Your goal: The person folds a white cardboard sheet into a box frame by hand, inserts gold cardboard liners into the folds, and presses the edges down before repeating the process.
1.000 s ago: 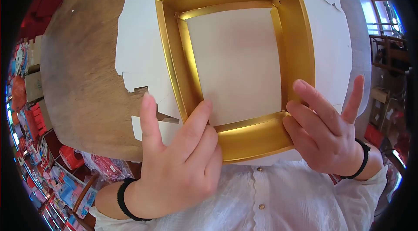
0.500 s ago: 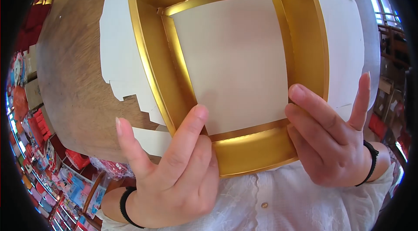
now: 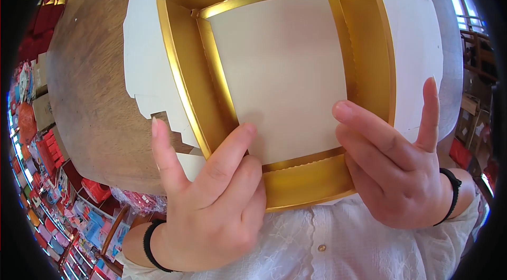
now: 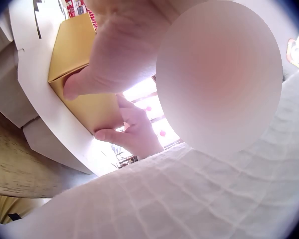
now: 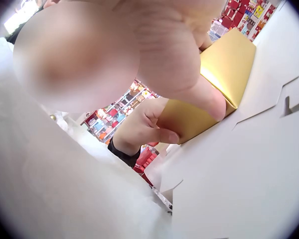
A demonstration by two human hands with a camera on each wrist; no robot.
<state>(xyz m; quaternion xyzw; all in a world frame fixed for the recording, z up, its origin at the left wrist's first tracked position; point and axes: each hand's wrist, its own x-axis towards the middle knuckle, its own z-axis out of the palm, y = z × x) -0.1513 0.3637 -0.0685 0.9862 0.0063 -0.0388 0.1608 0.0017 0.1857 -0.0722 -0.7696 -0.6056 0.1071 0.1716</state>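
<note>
A gold cardboard box, open at the top and with a white inner base, fills the middle of the head view. At its near left corner the left hand grips the wall, fingers over the rim and inside. My right hand does the same at the near right corner, its little finger raised. Seen in the left wrist view, the left thumb lies against the outside of the gold wall. The right thumb presses the outer face low by a bottom corner in the right wrist view.
Flat white cut cardboard sheets lie under and around the box on a wooden table. The person's white shirt is close to the near wall. Shelves of colourful goods stand beyond the table at left.
The box first grew larger in the head view, its far edge moving toward the top. Since then, the right fingers have shifted slightly left and inward; both hands stay at the near corners.
</note>
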